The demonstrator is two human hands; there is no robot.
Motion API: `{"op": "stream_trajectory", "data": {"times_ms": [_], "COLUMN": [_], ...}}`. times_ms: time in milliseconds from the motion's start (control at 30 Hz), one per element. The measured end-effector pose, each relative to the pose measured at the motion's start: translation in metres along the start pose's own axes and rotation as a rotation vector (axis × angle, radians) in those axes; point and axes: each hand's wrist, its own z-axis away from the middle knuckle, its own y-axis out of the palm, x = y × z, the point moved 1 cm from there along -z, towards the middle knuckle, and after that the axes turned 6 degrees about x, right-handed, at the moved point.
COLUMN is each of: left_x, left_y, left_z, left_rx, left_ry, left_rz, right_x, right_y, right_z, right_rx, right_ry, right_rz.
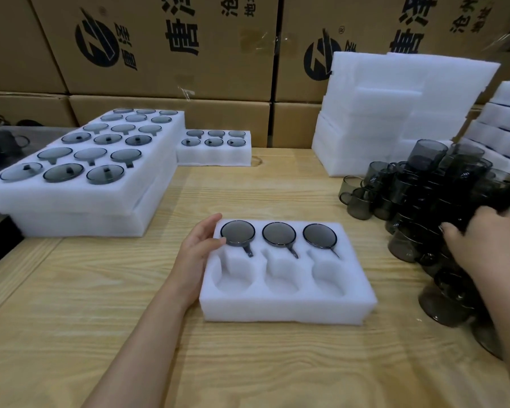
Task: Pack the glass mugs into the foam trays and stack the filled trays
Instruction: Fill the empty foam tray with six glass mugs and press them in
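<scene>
1. The left hand [198,251] is steadying the tray [286,304] at its left edge, with fingers straight and together and the thumb lying on the foam.
2. Three mugs [278,234] are sitting in the far row, the nearest just beside that thumb; three near pockets [280,278] are lying empty.
3. The right hand [489,240] is reaching into the pile [424,184] well to the right. Its fingers are curling over dark glass, but I cannot tell whether they are gripping anything.
4. Probably best (a judgement): lifting one mug clear without toppling its neighbours, then lining its handle up with the pocket's slot.
</scene>
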Motion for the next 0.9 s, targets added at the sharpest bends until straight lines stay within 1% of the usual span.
{"op": "stream_trajectory", "data": {"times_ms": [33, 100, 167, 233, 367, 400, 500, 533, 567, 633, 667, 700, 800, 900], "left_x": [0.0, -0.001, -0.001, -0.001, -0.003, -0.003, -0.004, -0.003, -0.003, -0.003, -0.003, -0.003, -0.003, -0.002], "left_y": [0.0, 0.0, 0.001, 0.001, 0.003, 0.003, 0.002, 0.002, 0.002, 0.002, 0.002, 0.002, 0.002, 0.002], "left_z": [0.0, 0.0, 0.001, 0.001, 0.002, 0.002, 0.002, 0.002, 0.002, 0.002, 0.002, 0.002, 0.002, 0.001], "left_rx": [-0.001, -0.003, -0.01, -0.017, -0.021, -0.022, -0.028, -0.031, -0.034, -0.038, -0.039, -0.04, -0.044, -0.045], "left_ry": [-0.003, -0.007, -0.009, -0.009, -0.012, -0.013, -0.019, -0.023, -0.025, -0.029, -0.029, -0.028, -0.021, -0.016], "left_rz": [0.001, 0.008, 0.015, 0.016, 0.017, 0.019, 0.021, 0.02, 0.017, 0.016, 0.016, 0.015, 0.018, 0.024], "right_x": [-0.008, -0.015, -0.014, -0.009, -0.002, 0.0, 0.018, 0.027, 0.036, 0.054, 0.06, 0.064, 0.066, 0.061], "right_y": [0.004, 0.01, 0.014, 0.014, 0.012, 0.008, -0.018, -0.027, -0.034, -0.034, -0.03, -0.025, -0.013, -0.008], "right_z": [-0.006, -0.011, -0.012, -0.011, -0.017, -0.013, 0.029, 0.047, 0.062, 0.082, 0.089, 0.096, 0.11, 0.112], "right_rx": [0.066, 0.13, 0.121, 0.094, 0.127, 0.087, -0.193, -0.247, -0.242, -0.063, 0.024, 0.072, 0.116, 0.074], "right_ry": [0.048, 0.056, 0.01, -0.019, -0.085, -0.124, -0.337, -0.413, -0.476, -0.507, -0.503, -0.513, -0.536, -0.609], "right_rz": [0.026, 0.06, 0.061, 0.003, -0.065, -0.132, -0.386, -0.476, -0.577, -0.797, -0.87, -0.91, -0.99, -1.015]}}
